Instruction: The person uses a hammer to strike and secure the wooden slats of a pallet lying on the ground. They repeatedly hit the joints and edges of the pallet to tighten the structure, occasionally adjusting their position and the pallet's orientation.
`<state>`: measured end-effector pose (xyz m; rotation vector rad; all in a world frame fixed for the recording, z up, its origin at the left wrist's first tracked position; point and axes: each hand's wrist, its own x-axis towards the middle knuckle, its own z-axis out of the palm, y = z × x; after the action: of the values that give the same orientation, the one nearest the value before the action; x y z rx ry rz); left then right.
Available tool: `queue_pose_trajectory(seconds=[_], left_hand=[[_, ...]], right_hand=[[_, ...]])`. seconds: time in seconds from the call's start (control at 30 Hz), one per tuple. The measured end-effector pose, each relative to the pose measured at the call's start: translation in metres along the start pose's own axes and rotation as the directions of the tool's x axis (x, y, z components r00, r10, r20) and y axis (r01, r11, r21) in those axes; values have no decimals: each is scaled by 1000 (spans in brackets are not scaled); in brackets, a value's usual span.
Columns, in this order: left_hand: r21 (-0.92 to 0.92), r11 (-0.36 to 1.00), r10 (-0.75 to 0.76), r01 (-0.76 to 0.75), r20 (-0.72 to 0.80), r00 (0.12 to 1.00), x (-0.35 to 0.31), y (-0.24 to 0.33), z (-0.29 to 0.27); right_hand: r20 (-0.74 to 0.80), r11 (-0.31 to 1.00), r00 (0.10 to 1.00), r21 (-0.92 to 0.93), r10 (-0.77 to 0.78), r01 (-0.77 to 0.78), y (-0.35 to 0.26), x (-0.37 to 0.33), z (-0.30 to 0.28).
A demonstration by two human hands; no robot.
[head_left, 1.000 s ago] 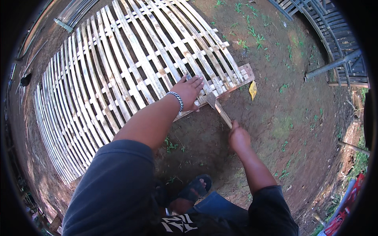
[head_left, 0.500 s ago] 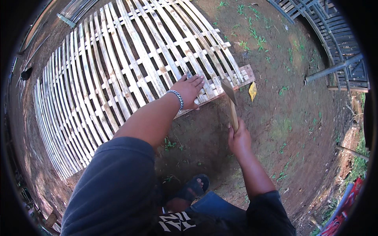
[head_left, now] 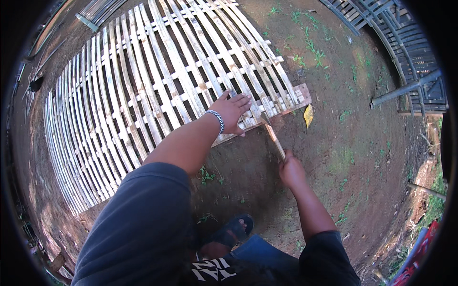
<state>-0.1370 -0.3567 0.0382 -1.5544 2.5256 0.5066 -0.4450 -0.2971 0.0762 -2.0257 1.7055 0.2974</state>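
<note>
Left hand [head_left: 234, 110]: bare, palm down on the slats close to the near edge of the slatted panel [head_left: 168, 76]; fingers extended and slightly parted, thumb held away from them toward that edge. Nothing gripped. A chain bracelet [head_left: 219, 119] circles the wrist.

Right hand [head_left: 292, 170]: fingers curled round the lower end of the handle of a bladed tool [head_left: 274, 137], pale wood with a metal head. The head meets the panel's near edge, between the left hand and the near right corner; whether it cuts into the wood cannot be told.

Slatted panel: pale split strips laid side by side across narrower crosspieces, with gaps between; flat, low over the ground. A flat board [head_left: 302, 92] shows beneath its near right corner.

Ground [head_left: 348, 162]: bare brown soil, small green plants [head_left: 312, 46] scattered beyond the panel's right edge. One yellow leaf [head_left: 308, 116], just off the near right corner.

Surroundings: second slatted panel [head_left: 101, 12] past the far left corner; bamboo structure [head_left: 420, 52] well off the right edge; red cloth [head_left: 423, 260] far to the right; dark sandal [head_left: 234, 232] on the person's foot, near side.
</note>
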Motion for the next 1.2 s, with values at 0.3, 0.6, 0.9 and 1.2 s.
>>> queue_pose_trajectory(seconds=[0.3,0.6,0.9,1.2], left_hand=[[-26,999,26,-29,-117,993,-3,-29,22],[-114,993,7,-29,-186,982,-7,-26,28],[-133,990,18,-45,-199,980,-4,-25,27],[-132,990,14,-45,-222,975,1,-27,24]], right_hand=[[-372,823,774,45,-512,566,-64,-15,-41],[-70,987,985,-3,-158,158,-38,0,-34],[5,957,985,-238,-171,167,-20,22,-19],[4,994,995,-50,-100,100,-19,22,-43]])
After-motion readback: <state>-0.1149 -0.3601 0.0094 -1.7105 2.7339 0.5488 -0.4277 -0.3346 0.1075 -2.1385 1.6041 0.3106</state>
